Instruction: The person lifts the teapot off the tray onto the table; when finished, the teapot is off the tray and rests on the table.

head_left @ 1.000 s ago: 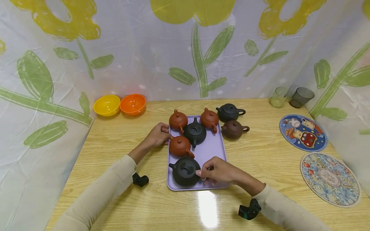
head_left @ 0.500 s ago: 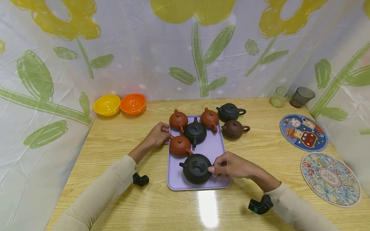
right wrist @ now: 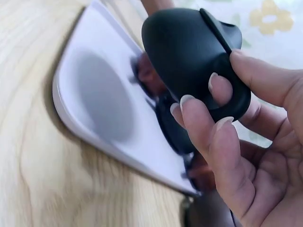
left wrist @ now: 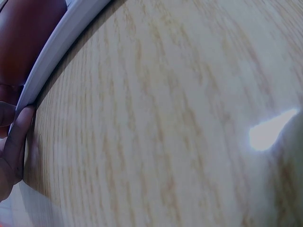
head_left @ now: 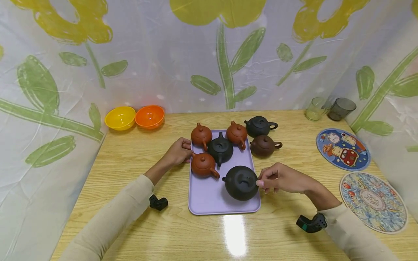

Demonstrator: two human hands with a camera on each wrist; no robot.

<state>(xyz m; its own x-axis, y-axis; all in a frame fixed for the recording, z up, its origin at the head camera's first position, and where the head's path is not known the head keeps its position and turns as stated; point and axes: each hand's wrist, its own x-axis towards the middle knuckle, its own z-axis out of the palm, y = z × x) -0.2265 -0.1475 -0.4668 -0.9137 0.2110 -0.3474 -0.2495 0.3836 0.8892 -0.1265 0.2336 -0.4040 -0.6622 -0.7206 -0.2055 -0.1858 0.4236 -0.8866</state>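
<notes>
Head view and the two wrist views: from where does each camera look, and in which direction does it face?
Head: worn on the head, facing forward and down at the tray; the left hand, right hand and both sleeves show.
Left wrist: worn on that wrist, facing the table beside the tray's edge; part of the left hand shows at the left border.
Right wrist: worn on that wrist, facing the held black teapot with the tray beyond; the right hand shows.
Shared: head and right wrist both show that teapot.
</notes>
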